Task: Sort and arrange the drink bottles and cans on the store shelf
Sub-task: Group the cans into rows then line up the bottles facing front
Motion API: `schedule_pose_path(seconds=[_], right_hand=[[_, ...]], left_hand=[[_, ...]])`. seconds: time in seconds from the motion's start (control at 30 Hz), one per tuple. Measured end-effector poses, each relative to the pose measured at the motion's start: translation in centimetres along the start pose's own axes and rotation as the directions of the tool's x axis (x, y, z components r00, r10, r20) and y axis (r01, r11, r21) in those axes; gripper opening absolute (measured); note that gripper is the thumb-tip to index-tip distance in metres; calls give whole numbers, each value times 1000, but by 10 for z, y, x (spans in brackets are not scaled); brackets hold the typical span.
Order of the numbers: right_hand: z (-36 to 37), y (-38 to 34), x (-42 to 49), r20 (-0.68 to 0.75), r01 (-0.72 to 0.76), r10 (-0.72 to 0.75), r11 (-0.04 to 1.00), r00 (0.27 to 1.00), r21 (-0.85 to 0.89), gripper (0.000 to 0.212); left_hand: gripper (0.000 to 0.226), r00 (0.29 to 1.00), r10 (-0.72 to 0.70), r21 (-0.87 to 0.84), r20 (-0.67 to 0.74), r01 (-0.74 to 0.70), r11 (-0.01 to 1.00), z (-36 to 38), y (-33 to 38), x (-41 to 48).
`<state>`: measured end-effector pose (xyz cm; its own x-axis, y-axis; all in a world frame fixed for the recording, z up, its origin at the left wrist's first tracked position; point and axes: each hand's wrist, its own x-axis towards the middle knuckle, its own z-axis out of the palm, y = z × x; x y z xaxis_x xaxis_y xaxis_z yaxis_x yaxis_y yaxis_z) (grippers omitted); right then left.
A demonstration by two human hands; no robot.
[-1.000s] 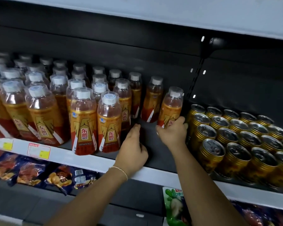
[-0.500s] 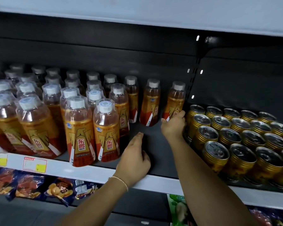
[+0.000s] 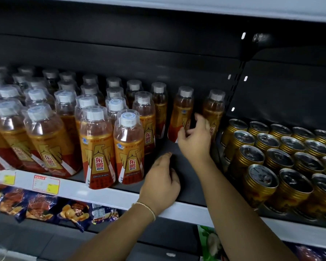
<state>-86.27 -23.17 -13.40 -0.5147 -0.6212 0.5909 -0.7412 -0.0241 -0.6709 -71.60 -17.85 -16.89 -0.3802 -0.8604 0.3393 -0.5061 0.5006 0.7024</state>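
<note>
Orange drink bottles with white caps fill the left of the dark shelf (image 3: 189, 187); two front ones (image 3: 96, 147) stand near the edge. At the back right stand a lone bottle (image 3: 183, 110) and the rightmost bottle (image 3: 215, 108). My right hand (image 3: 195, 142) hovers between these two with fingers spread, its thumb by the lone bottle, holding nothing. My left hand (image 3: 160, 179) rests on the bare shelf floor right of the front bottles, fingers loosely bent. Gold cans (image 3: 260, 183) sit in rows on the right.
A slotted upright (image 3: 235, 87) separates the bottles from the cans. A white shelf lip with a price tag (image 3: 46, 183) runs along the front. Snack packs (image 3: 40, 204) hang on the shelf below. The upper shelf overhangs close above the bottle caps.
My right hand pushed the rightmost bottle back toward the rear wall, let go of it and shifted left toward the lone bottle. My left hand stayed on the shelf.
</note>
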Motion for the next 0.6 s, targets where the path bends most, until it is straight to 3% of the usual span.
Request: schedule_pose_path(seconds=[0.1, 0.2, 0.43, 0.6], right_hand=[[15, 2, 16, 211, -127, 130, 991, 969, -29, 58], [19, 3, 29, 276, -227, 223, 974, 935, -18, 48], [0, -11, 11, 204, -207, 254, 952, 945, -223, 58], [-39, -8, -24, 133, -182, 236, 928, 963, -326, 72]], left_hand=[[50, 999, -8, -41, -39, 7, 999, -2, 2, -1], [51, 998, -18, -64, -63, 14, 998, -1, 2, -1], [59, 996, -54, -77, -68, 49, 996, 0, -2, 3], [58, 1000, -7, -66, -4, 7, 998, 3, 3, 14]])
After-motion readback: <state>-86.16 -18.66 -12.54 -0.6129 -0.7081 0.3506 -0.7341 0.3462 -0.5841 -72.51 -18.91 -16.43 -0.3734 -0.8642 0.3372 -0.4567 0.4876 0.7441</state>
